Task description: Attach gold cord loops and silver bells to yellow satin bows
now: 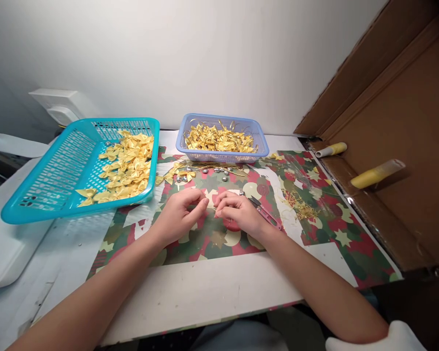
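Observation:
My left hand (182,212) is closed in a pinch over the patterned sheet (204,246); what it holds is too small to make out. Just right of it, my right hand (237,210) has its fingers curled together, with a thin pale strand between the two hands. Beside my right hand lie small pink-handled snips (268,215), and a red round thing (231,224) shows partly beneath that hand. Beyond the hands are silver bells (224,178), loose yellow bows (171,174) and gold cords (215,165).
A teal basket (69,212) of yellow bows stands at left. Farther back, a blue-violet basket (222,156) holds bows with gold cords. Gold cord scraps (301,207) lie at right. Yellow-and-white tubes (378,174) stick out by the cardboard wall (398,112).

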The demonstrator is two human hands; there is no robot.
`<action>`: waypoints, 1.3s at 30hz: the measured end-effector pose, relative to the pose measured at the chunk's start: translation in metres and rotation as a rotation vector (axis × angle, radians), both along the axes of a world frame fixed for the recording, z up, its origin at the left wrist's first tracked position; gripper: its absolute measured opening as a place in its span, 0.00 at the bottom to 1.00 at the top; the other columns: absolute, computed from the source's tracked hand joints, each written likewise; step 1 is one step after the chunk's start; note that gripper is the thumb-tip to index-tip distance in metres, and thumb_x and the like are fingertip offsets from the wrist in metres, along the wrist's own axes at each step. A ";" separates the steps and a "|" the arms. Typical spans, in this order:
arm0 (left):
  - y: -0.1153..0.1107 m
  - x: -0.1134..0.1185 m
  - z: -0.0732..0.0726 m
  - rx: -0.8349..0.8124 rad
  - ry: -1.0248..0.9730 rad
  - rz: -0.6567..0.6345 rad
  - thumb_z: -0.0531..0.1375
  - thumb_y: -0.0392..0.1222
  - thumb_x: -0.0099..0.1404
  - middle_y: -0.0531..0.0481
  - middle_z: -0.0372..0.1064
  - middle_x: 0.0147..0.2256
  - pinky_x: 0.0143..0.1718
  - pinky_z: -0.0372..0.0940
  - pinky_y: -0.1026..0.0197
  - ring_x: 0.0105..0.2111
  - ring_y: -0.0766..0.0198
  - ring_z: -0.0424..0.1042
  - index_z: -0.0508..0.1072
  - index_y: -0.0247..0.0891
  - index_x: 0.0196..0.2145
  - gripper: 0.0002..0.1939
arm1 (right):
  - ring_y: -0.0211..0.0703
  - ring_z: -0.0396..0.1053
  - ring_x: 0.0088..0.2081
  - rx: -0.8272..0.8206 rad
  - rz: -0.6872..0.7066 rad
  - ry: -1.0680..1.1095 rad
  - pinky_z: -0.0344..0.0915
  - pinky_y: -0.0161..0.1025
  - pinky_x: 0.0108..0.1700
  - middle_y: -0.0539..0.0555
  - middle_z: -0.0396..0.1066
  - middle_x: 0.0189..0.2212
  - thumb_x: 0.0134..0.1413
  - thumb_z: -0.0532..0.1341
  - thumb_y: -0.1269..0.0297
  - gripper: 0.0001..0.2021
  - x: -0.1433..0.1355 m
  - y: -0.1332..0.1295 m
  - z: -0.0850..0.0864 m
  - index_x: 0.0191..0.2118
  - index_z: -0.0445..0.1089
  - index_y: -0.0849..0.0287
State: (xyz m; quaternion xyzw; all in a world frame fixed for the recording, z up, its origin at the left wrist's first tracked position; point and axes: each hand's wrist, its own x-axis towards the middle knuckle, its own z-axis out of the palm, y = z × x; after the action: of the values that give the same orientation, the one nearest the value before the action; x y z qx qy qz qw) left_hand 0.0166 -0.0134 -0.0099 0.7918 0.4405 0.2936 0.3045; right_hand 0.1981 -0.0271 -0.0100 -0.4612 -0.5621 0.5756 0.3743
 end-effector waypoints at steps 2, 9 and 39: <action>0.000 0.000 0.000 -0.005 0.006 0.014 0.51 0.42 0.67 0.55 0.55 0.20 0.26 0.51 0.62 0.23 0.66 0.56 0.58 0.39 0.20 0.17 | 0.38 0.63 0.36 -0.025 -0.011 0.000 0.60 0.37 0.42 0.50 0.63 0.31 0.40 0.58 0.73 0.09 0.000 0.001 0.000 0.16 0.70 0.58; 0.002 0.001 0.000 -0.021 0.022 0.049 0.51 0.43 0.67 0.56 0.54 0.20 0.26 0.51 0.62 0.23 0.66 0.55 0.56 0.40 0.20 0.18 | 0.38 0.62 0.33 -0.053 -0.027 -0.012 0.61 0.37 0.37 0.50 0.63 0.31 0.38 0.55 0.73 0.10 0.000 0.002 0.001 0.13 0.68 0.59; 0.007 -0.008 -0.002 -0.055 0.207 0.025 0.52 0.40 0.61 0.56 0.58 0.16 0.22 0.50 0.64 0.19 0.67 0.56 0.56 0.40 0.17 0.15 | 0.46 0.60 0.43 0.553 -0.031 -0.469 0.59 0.47 0.47 0.53 0.64 0.38 0.46 0.56 0.72 0.08 0.033 0.002 0.009 0.20 0.64 0.57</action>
State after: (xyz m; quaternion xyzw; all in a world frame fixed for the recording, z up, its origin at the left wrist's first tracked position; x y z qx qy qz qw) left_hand 0.0084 -0.0060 -0.0114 0.8038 0.4871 0.2020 0.2754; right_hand 0.2312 -0.0250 -0.0007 -0.4705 -0.7600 0.2747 0.3543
